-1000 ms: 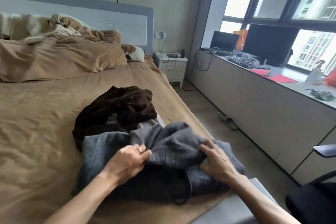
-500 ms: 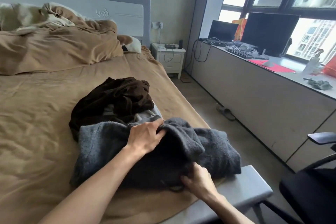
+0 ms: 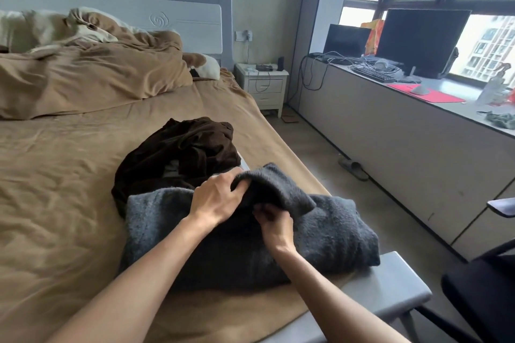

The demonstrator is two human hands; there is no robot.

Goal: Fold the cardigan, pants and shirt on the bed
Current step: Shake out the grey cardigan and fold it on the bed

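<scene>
A fuzzy dark grey cardigan (image 3: 337,228) lies bunched at the bed's near right corner. My left hand (image 3: 218,199) grips a raised fold of it from above. Just to the right, my right hand (image 3: 274,224) is tucked under that fold, fingers curled into the knit. Behind the cardigan sits a crumpled dark brown garment (image 3: 181,150). A strip of light grey cloth (image 3: 243,164) peeks out between the two; which garment it belongs to is unclear. All rest on the tan bed sheet (image 3: 64,175).
A rumpled tan duvet (image 3: 92,75) and pillows fill the head of the bed. The grey bed frame corner (image 3: 395,284) juts out near a black chair (image 3: 485,295). A white nightstand (image 3: 262,83), a slipper (image 3: 354,170) on the floor and a long desk ledge (image 3: 412,131) line the right side.
My right hand rose from the cardigan's near hem to just under the fold beside my left hand. The fold in my left hand lifted higher.
</scene>
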